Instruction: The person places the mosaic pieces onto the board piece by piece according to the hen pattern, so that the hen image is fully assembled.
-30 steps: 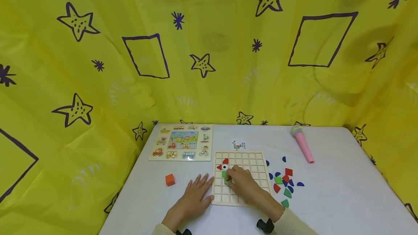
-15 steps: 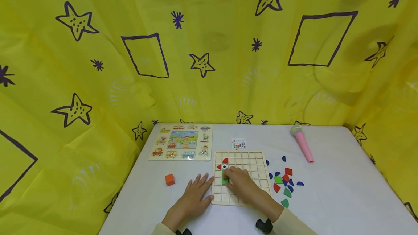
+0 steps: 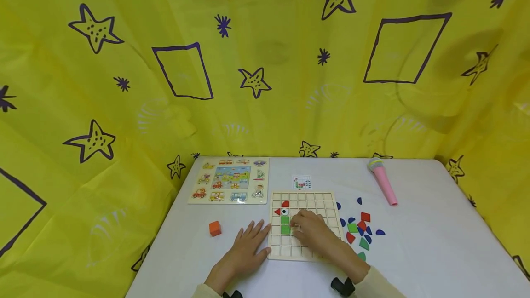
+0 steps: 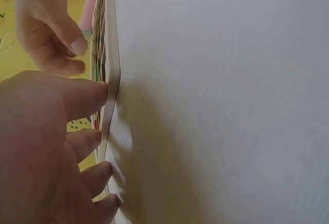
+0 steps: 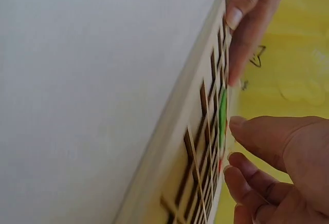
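A wooden grid board point(image 3: 306, 254) lies on the table. In its left part sit two green squares point(image 3: 285, 229), one above the other. Over them is a white tile with a black dot point(image 3: 285, 212), with a red triangle point(image 3: 277, 212) to its left and a red quarter-circle point(image 3: 285, 203) above. My left hand point(image 3: 247, 249) lies flat with spread fingers, its fingertips and thumb touching the board's left edge. My right hand point(image 3: 314, 231) hovers over the board just right of the green squares. In the right wrist view its thumb and fingers point(image 5: 257, 131) are apart, with nothing between them.
Right of the board lie several loose blue half-circles point(image 3: 380, 232), red pieces point(image 3: 365, 217) and green pieces point(image 3: 364, 243). A pink microphone point(image 3: 385, 185) is beyond them. A pattern card point(image 3: 302, 182), picture puzzle point(image 3: 229, 178) and orange cube point(image 3: 215, 228) are also on the table.
My right hand has let go of the lower green square, which now sits flat in its cell, and has drawn back slightly to the right. The left hand has stayed in place.
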A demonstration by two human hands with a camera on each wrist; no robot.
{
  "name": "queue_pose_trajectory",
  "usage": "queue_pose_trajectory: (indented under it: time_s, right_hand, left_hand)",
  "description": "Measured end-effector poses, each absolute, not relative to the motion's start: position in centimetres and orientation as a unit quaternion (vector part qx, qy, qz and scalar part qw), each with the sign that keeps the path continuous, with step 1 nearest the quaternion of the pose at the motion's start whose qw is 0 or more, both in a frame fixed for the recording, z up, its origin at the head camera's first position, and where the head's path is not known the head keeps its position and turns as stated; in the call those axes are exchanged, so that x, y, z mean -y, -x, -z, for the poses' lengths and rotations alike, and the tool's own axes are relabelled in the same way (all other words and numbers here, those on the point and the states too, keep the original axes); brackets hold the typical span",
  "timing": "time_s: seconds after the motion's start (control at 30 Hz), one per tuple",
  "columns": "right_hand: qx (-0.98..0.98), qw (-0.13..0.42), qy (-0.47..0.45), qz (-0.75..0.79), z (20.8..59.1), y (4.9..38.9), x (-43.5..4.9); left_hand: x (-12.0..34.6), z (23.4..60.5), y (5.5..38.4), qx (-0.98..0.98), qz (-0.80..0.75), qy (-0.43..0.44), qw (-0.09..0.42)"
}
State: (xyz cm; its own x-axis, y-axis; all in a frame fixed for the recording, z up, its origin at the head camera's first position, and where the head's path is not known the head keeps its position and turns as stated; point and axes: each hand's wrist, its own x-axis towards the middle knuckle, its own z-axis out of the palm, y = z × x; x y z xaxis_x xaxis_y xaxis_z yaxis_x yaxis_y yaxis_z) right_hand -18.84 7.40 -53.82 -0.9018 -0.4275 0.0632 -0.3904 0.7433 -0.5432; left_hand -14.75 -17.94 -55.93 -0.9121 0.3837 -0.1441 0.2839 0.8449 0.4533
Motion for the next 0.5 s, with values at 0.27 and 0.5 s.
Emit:
queue_pose_trajectory:
  time_s: [0.27, 0.5]
  right_hand:
    - [-0.95, 0.089, 0.132, 0.27, 52.5, 18.1, -13.9]
    - [-0.953, 0.107, 0.106, 0.261, 52.2, 16.8, -19.9]
  left_hand:
    - [17.9, 56.2, 14.9, -0.952, -0.222, -0.17, 0.123]
    - [18.0, 56.4, 14.9, -0.953, -0.216, -0.172, 0.122]
